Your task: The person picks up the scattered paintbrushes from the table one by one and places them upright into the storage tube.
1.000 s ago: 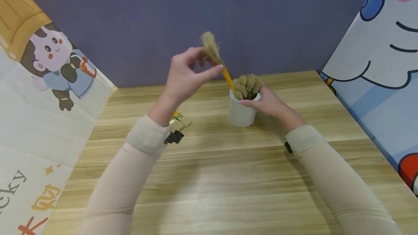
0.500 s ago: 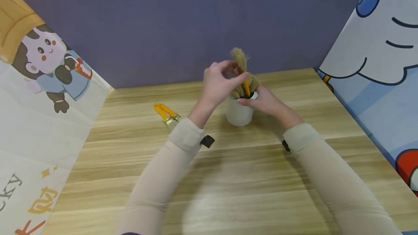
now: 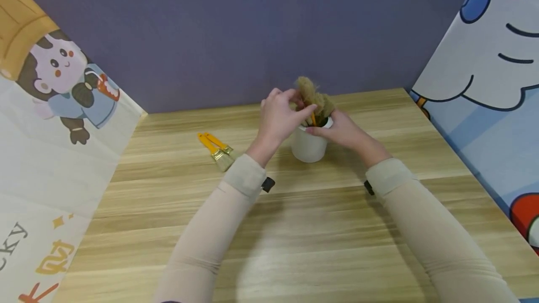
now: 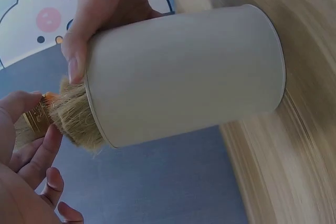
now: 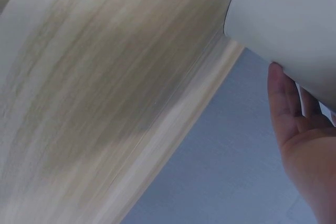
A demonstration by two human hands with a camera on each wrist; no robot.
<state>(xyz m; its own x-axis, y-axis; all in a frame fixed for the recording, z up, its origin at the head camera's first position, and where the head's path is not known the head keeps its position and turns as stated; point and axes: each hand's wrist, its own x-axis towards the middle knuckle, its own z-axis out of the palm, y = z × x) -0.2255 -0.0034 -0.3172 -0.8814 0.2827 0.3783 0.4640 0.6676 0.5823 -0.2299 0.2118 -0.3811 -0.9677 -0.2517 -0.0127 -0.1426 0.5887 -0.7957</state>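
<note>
My left hand (image 3: 278, 116) pinches a paintbrush (image 3: 306, 87) just above a white cylindrical cup (image 3: 309, 146). The brush points bristles up, and its orange handle goes down into the cup. In the left wrist view, the thumb and fingers are on its gold ferrule (image 4: 38, 120). Other brushes stand in the cup, their tan bristles (image 4: 79, 116) rising over the rim. My right hand (image 3: 351, 132) grips the cup from the right, thumb over the rim; in the right wrist view its fingers (image 5: 281, 95) lie along the cup's side. The handles inside are hidden.
Two more paintbrushes with orange handles, a wider one (image 3: 222, 159) and a narrower one (image 3: 216, 141), lie side by side on the wooden table (image 3: 294, 237) left of the cup. A purple-grey wall (image 3: 210, 36) stands behind; printed panels flank both sides.
My left hand has carried the paintbrush right to over the cup, then lowered it, so its handle sits deeper inside. The right hand has kept its hold on the cup.
</note>
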